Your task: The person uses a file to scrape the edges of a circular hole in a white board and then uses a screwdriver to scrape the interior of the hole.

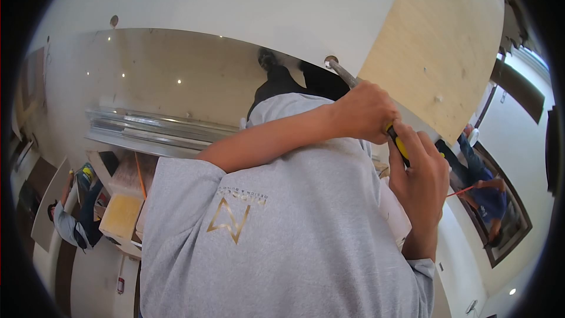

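Observation:
My left hand (366, 112) is closed around a grey metal rod (345, 75). The rod's far end meets a round brown spot (331, 60) near the edge of a white panel (253, 6). Just behind it, my right hand (419, 179) wraps its fingers round a yellow-and-black handle (398, 143). Both hands are close together, and I cannot tell whether handle and rod are one tool. Beside the rod lies a pale plywood sheet (438, 47).
Shiny metal channels (159, 126) lie left of my body above a brown glossy floor (153, 68). Boxes, one with a yellow top (122, 218), stand at left. A person (73, 224) is at far left; another in blue (489, 197) is at right with a red stick (459, 192).

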A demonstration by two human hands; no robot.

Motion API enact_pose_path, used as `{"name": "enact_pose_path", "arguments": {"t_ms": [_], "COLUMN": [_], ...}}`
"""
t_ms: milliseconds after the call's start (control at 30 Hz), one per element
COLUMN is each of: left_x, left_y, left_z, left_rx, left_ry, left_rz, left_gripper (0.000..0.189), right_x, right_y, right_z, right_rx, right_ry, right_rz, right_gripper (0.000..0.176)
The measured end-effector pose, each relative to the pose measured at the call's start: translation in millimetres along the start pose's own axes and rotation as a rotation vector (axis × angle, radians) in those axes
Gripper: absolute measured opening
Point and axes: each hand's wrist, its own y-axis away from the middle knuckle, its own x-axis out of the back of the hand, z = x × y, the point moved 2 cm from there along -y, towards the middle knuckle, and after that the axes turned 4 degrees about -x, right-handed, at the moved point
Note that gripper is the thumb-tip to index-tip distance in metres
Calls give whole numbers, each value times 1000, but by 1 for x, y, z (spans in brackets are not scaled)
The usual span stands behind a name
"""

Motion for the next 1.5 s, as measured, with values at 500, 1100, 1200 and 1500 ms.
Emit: {"name": "enact_pose_path", "arguments": {"t_ms": [500, 1100, 1200, 1500], "left_x": [1, -1, 5, 6], "left_y": [13, -1, -2, 23], "left_z": [-2, -19, -16, -26], "left_rx": [64, 109, 148, 119], "left_ry": [-97, -109, -128, -243], "left_rz": [103, -55, -99, 136], "left_gripper": [58, 42, 42, 54], "right_x": [-18, -19, -15, -38], "right_y": [1, -20, -23, -24], "right_z": [1, 24, 18, 0], "right_rx": [171, -55, -19, 256], "right_ry": [117, -238, -181, 105], "right_rz": [2, 7, -21, -49], "right_gripper": [42, 35, 36, 52]}}
